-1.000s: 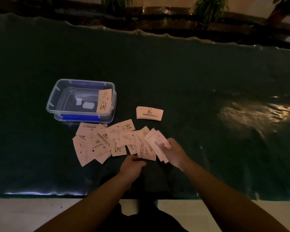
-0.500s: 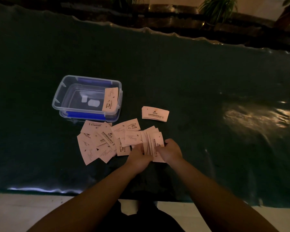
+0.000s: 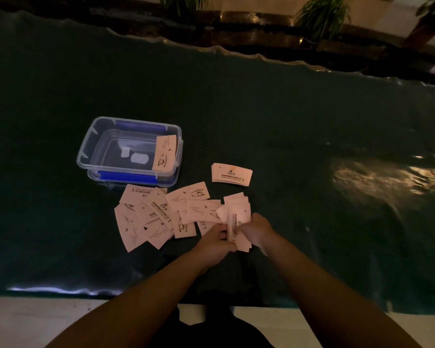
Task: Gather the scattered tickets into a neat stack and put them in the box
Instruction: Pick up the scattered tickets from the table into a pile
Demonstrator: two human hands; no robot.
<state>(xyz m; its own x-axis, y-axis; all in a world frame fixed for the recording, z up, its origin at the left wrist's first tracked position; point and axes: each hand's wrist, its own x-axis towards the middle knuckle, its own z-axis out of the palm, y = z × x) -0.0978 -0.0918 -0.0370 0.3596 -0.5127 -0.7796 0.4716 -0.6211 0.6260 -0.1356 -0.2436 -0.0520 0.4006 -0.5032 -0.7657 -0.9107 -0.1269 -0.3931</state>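
Note:
Several pale tickets (image 3: 158,214) lie scattered and overlapping on the dark green table cover, just in front of a clear plastic box (image 3: 91,141) with blue clips. One ticket (image 3: 165,153) leans inside the box against its right wall. A small neat stack (image 3: 231,173) lies apart, right of the box. My left hand (image 3: 215,243) and my right hand (image 3: 258,231) press together on a bunch of tickets (image 3: 237,212), held partly on edge at the right end of the spread.
The table cover (image 3: 286,126) stretches wide to the right and behind, with a bright glare patch (image 3: 377,177) at the right. Its near edge (image 3: 60,288) runs just below my forearms. Potted plants (image 3: 319,13) stand beyond the far edge.
My hands came together at the right end of the spread. The right-hand tickets, fanned a second ago, are now squeezed into a bunch between both hands.

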